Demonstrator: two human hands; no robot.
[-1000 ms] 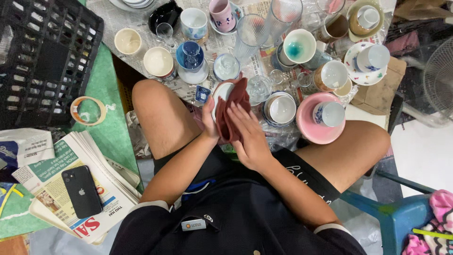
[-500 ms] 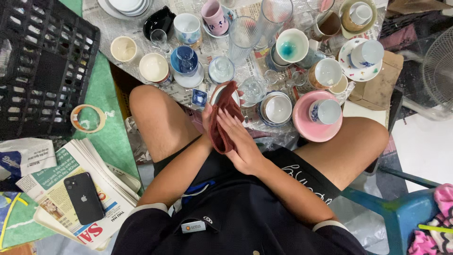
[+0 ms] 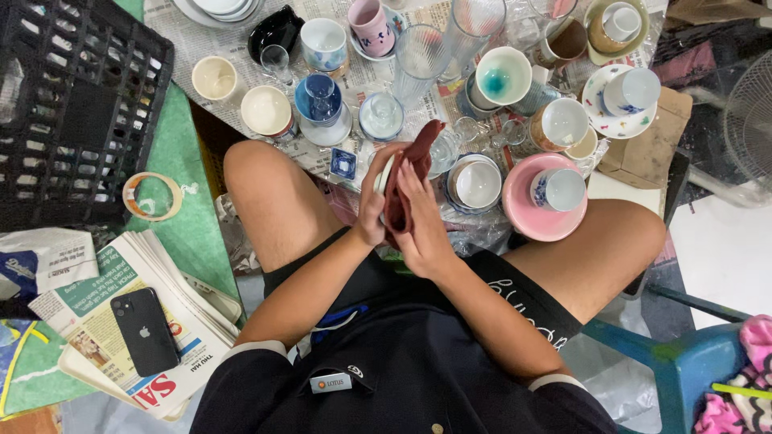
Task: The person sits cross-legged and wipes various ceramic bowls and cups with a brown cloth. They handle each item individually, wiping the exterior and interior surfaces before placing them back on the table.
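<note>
My left hand (image 3: pixel 372 205) grips a small white dish (image 3: pixel 384 173) held on edge between my knees, only its rim showing. My right hand (image 3: pixel 420 221) presses a dark red cloth (image 3: pixel 406 173) flat against the dish's face. Both hands are close together, just in front of the low surface covered with crockery. The dish is mostly hidden by the cloth and fingers.
Several cups, bowls, glasses and saucers stand on newspaper ahead, including a pink plate with a cup (image 3: pixel 544 198) and a blue cup (image 3: pixel 323 98). A black crate (image 3: pixel 72 104) sits left, a tape roll (image 3: pixel 151 195), newspapers with a black phone (image 3: pixel 145 331), a blue stool (image 3: pixel 683 362) at right.
The dish has been turned more on edge and the cloth has shifted over it; my right hand slid along the cloth. The view moved slightly.
</note>
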